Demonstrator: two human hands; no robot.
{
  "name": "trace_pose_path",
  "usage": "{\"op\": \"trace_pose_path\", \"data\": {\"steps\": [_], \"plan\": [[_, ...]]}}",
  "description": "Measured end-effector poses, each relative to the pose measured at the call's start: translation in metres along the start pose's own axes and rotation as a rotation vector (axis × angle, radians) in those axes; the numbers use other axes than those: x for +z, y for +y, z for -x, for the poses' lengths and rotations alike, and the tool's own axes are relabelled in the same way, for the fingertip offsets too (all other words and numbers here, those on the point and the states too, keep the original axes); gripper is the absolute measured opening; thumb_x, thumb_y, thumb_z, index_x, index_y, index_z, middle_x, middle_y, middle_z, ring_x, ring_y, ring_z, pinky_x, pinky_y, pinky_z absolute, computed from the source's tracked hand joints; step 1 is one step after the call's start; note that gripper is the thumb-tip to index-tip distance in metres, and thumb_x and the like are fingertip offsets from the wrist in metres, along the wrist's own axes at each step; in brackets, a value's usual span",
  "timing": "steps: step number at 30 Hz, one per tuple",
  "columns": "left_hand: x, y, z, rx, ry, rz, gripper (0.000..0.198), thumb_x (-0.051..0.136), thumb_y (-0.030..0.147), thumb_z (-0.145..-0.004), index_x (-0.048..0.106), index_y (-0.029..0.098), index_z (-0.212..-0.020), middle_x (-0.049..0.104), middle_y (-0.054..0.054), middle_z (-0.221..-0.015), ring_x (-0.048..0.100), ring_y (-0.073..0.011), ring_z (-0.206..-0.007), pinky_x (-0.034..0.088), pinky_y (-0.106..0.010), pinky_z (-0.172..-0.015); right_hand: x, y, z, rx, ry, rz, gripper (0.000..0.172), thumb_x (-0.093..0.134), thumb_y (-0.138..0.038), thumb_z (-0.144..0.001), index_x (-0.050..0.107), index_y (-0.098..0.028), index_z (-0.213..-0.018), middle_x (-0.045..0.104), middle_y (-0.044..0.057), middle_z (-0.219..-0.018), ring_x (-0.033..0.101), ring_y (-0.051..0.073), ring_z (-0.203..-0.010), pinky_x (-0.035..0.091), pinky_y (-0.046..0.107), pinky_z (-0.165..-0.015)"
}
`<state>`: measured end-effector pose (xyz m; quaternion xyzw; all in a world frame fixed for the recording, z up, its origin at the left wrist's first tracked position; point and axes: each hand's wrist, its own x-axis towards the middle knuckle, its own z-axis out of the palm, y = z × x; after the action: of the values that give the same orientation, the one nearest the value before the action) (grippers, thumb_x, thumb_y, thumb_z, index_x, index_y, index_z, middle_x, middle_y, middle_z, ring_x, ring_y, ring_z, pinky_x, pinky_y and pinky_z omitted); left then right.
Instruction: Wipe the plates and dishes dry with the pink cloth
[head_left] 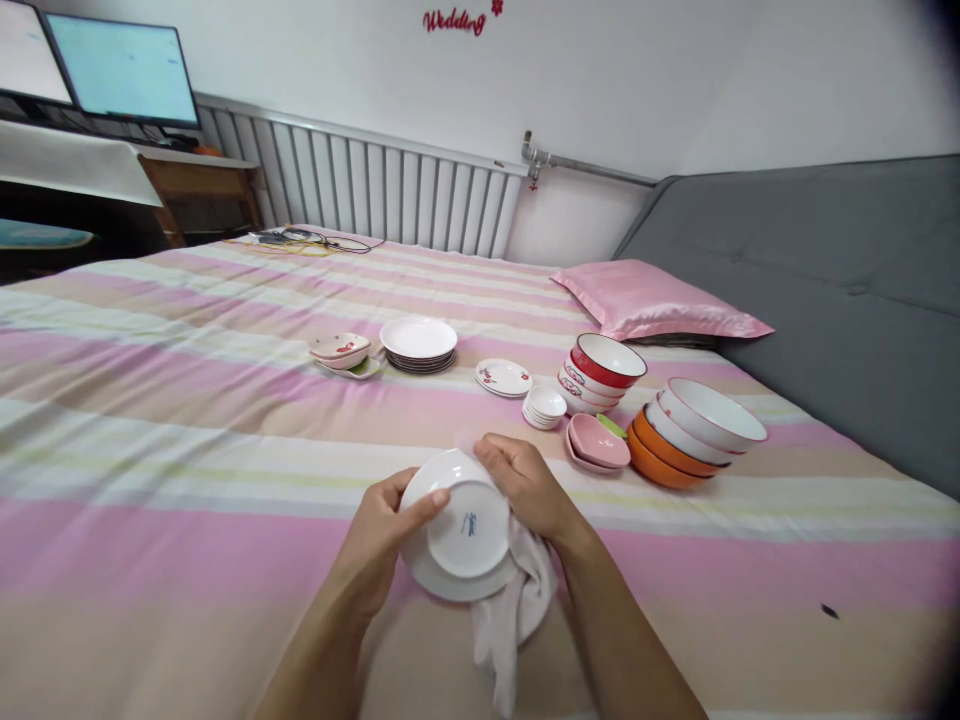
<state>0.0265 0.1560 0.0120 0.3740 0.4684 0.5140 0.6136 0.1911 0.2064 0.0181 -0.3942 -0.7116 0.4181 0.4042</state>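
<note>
A white plate [469,530] is held up in front of me, its underside with a small blue mark facing me. My left hand [390,525] grips its left edge, thumb lying over the underside. At the upper right rim my right hand [521,480] is closed on a pale cloth [517,610], pressing it to the plate. The cloth hangs down below the plate's right side. Beyond my hands lie a stack of white plates [418,338], small patterned plates [504,377] and a stack of little white dishes [544,407].
Right of my hands are pink dishes [600,442], red-and-white bowls [609,362] and a stack of orange and white bowls [675,450]. Heart-patterned dishes [340,348] sit farther left. A pink pillow [660,298] and cables [300,238] lie on the striped bedsheet [187,450].
</note>
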Motion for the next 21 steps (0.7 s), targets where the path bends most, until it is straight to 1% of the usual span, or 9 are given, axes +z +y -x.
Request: {"op": "trace_pose_path", "data": {"steps": [3,5,7,10,14,21], "plan": [[0.001,-0.002,0.002,-0.092,-0.069,-0.074,0.036,0.083,0.027,-0.048,0.071,0.010,-0.077,0.068,-0.006,-0.068,0.057,-0.0162,-0.061,0.045,-0.024,-0.056,0.003,-0.005,0.001,0.017,-0.097,-0.028,0.037,0.041,-0.044,-0.090,0.038,-0.019,-0.063,0.034,-0.004,-0.062,0.033,0.009,-0.058,0.029,0.021,-0.050],[0.003,-0.005,0.001,-0.100,-0.071,-0.061,0.032,0.083,0.027,-0.049,0.070,0.010,-0.073,0.067,-0.006,-0.066,0.057,-0.0160,-0.060,0.045,-0.024,-0.055,0.004,-0.006,0.001,0.018,-0.106,-0.036,0.037,0.042,-0.043,-0.089,0.037,-0.019,-0.062,0.033,-0.004,-0.062,0.032,0.009,-0.058,0.028,0.020,-0.049],[0.004,-0.009,0.000,-0.082,-0.042,-0.016,0.030,0.082,0.029,-0.051,0.069,0.010,-0.069,0.066,-0.005,-0.063,0.056,-0.0151,-0.057,0.044,-0.024,-0.053,0.004,-0.005,0.000,0.020,-0.080,-0.046,0.037,0.042,-0.044,-0.089,0.038,-0.019,-0.062,0.034,-0.004,-0.063,0.033,0.009,-0.059,0.028,0.020,-0.050],[0.006,-0.014,-0.003,-0.052,-0.001,0.060,0.029,0.082,0.032,-0.053,0.068,0.010,-0.067,0.064,-0.004,-0.060,0.056,-0.0139,-0.054,0.044,-0.023,-0.050,0.005,-0.002,-0.002,0.035,-0.008,-0.084,0.037,0.041,-0.045,-0.090,0.040,-0.019,-0.064,0.035,-0.004,-0.064,0.034,0.010,-0.060,0.030,0.021,-0.052],[0.009,-0.016,-0.004,-0.019,0.099,0.174,0.031,0.083,0.030,-0.053,0.070,0.010,-0.073,0.068,-0.006,-0.065,0.059,-0.0151,-0.057,0.048,-0.024,-0.053,0.011,0.003,-0.004,0.026,0.107,-0.137,0.037,0.041,-0.048,-0.089,0.040,-0.019,-0.065,0.035,-0.005,-0.062,0.034,0.010,-0.059,0.031,0.022,-0.053],[0.009,-0.017,-0.005,0.074,0.266,0.388,0.040,0.083,0.025,-0.053,0.070,0.009,-0.087,0.072,-0.008,-0.078,0.067,-0.0197,-0.065,0.055,-0.028,-0.060,0.036,0.004,-0.005,0.029,0.383,-0.246,0.037,0.038,-0.047,-0.091,0.047,-0.018,-0.069,0.043,-0.004,-0.064,0.041,0.011,-0.061,0.035,0.023,-0.058]]}}
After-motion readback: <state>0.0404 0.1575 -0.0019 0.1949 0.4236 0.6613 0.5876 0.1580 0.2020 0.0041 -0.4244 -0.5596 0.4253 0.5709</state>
